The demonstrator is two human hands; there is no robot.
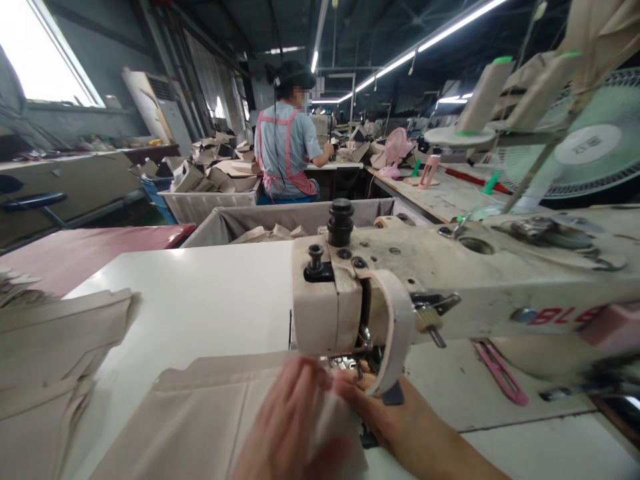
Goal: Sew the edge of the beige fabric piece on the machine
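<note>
Beige fabric lies on the white desk, close to the sewing machine. The blurred left hand lies over it, fingers bent; the right hand meets its edge. Whether either grips, I cannot tell.

Long white fluorescent tube lights run beneath a dark workshop ceiling as daylight fills a large bright window in a blue-grey wall above a cluttered pale worktop.

It is a sewing workshop: sewing machine beside the fingers, thread cones rightward, cloth bin beyond, and farther, seemingly, another worktop.
</note>
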